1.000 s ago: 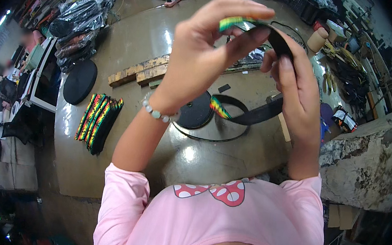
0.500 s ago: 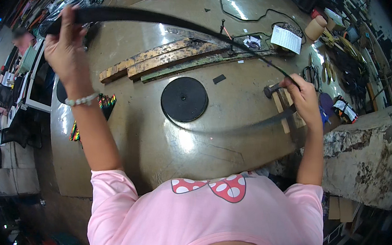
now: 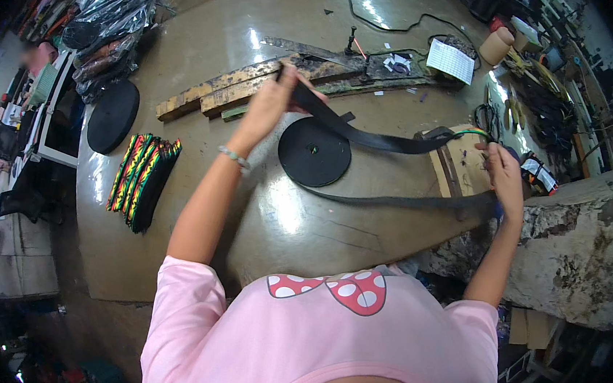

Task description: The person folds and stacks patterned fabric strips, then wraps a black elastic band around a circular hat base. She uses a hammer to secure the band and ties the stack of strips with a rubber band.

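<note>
A black strap (image 3: 391,142) hung in a sagging span above the tabletop (image 3: 359,251), between the left hand (image 3: 276,103), whose fingers were closed on it, and the right hand (image 3: 505,174), which appeared to pinch it where a green and yellow edge (image 3: 474,130) turned up. A lower run led from near the right wrist back left to a flat black roll (image 3: 315,152) at the middle of the table. Patterned folded straps (image 3: 132,180) lay to the left, near a second black roll (image 3: 114,116); wooden bars (image 3: 220,96) lay on the far side. Good handling, in judgement, called for a light, even pull, the strap's face untwisted and its slack clear of the wooden block (image 3: 473,162) at right. The left fingertips were blurred, the strap's free end could not be made out, and whether the right hand also gripped the lower run could not be told.
</note>
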`<state>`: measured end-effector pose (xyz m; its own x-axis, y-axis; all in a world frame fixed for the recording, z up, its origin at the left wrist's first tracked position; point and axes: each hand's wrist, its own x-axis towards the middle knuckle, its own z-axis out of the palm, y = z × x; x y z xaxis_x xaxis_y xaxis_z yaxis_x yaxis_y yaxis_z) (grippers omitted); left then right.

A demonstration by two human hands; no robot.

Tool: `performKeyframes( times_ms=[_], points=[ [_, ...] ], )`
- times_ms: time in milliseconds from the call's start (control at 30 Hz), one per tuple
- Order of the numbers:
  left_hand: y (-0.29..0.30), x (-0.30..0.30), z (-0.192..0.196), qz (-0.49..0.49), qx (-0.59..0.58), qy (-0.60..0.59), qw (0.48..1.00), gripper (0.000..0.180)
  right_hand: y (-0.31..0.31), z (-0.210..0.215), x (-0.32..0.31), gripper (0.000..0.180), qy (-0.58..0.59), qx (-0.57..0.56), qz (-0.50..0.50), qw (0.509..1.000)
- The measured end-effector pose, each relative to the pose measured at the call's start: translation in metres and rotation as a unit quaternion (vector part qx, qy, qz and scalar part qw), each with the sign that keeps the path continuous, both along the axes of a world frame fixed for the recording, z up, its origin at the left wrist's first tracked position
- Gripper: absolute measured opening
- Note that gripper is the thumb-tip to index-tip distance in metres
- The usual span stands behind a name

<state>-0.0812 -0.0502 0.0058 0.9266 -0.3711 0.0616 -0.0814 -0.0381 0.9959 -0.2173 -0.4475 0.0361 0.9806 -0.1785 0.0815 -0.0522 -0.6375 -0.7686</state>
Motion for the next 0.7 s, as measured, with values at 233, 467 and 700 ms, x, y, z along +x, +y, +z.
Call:
performKeyframes(
  times_ms=[233, 467, 700],
  points=[
    [-0.055, -0.038, -0.019, -0.285, 0.261, -0.260, 0.885, 0.047, -0.022, 0.004, -0.014, 0.042, -0.086, -0.135, -0.069, 0.985],
    [0.003, -0.045, -0.004, -0.003, 0.353, -0.255, 0.900, 0.036, -0.038, 0.045, -0.016, 0.034, -0.116, -0.280, -0.142, 0.942],
    [0.019, -0.039, 0.062, 0.122, -0.067, -0.065, 0.988, 0.016, 0.035, 0.078, -0.019, 0.048, 0.095, -0.307, 0.153, 0.935]
  ],
)
